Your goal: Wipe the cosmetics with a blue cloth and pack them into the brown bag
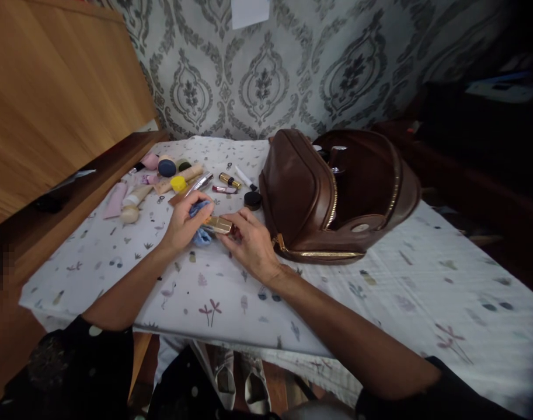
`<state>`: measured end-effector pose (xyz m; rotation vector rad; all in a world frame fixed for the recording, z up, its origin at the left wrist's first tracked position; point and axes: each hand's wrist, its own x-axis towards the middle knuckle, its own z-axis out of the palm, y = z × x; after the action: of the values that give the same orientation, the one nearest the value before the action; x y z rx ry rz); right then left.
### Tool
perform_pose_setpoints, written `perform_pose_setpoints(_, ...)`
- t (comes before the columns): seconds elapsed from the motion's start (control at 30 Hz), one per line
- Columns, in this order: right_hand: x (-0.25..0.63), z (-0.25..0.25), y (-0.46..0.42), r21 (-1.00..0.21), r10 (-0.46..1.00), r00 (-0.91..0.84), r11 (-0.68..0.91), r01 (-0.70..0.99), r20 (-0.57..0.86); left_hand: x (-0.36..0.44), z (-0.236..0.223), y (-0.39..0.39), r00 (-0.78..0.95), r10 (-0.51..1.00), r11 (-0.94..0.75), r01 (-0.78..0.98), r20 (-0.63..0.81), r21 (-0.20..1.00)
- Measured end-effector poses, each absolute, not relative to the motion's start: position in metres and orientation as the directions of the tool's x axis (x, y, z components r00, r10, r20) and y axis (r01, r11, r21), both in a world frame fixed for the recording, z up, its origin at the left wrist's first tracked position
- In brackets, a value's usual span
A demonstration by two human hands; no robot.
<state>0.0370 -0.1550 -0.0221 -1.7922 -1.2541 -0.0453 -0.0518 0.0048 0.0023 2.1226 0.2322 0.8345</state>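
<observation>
My left hand (185, 221) is closed on a crumpled blue cloth (202, 237), pressed against one end of a shiny gold cosmetic tube (219, 224). The other end of that tube sits in the fingers of my right hand (251, 245). Both hands are just above the table, left of the brown leather bag (301, 175). Beyond them lie a black round jar (253, 200), a dark red lipstick (225, 189), a black-and-gold tube (230, 180) and a white tube with a black cap (246, 177). My fingers cover parts of the cloth and the tube.
A patterned white cloth (231, 297) covers the table. Several cosmetics lie at the back left, among them a pink tube (116, 200) and a yellow-capped item (177, 184). The bag gapes open, with a silver-capped item (337, 157) inside. A wooden panel (65, 87) rises at left.
</observation>
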Motion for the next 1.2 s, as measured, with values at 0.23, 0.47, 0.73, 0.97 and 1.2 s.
perform_pose_setpoints(0.23,0.046,-0.029,-0.148,-0.648,0.757,0.533,-0.194,0.736,0.378,-0.047,0.000,0.001,0.649,0.507,-0.712,-0.056,0.567,0.700)
perform_pose_setpoints(0.47,0.040,-0.027,-0.150,-0.683,0.776,0.505,-0.135,0.718,0.378,-0.049,0.006,0.001,0.557,0.471,-0.817,-0.017,0.685,0.576)
perform_pose_setpoints(0.73,0.037,-0.022,-0.155,-0.653,0.761,0.488,-0.113,0.749,0.428,-0.056,0.007,-0.008,0.611,0.315,-0.885,-0.088,0.726,0.458)
perform_pose_setpoints(0.97,0.036,-0.023,-0.156,-0.516,0.734,0.473,-0.194,0.835,0.488,-0.059,0.008,-0.010,0.640,0.254,-0.893,-0.133,0.725,0.430)
perform_pose_setpoints(1.2,0.037,-0.021,-0.157,-0.589,0.751,0.489,-0.168,0.790,0.443,-0.058,0.013,-0.019,0.609,0.163,-0.933,-0.161,0.776,0.323)
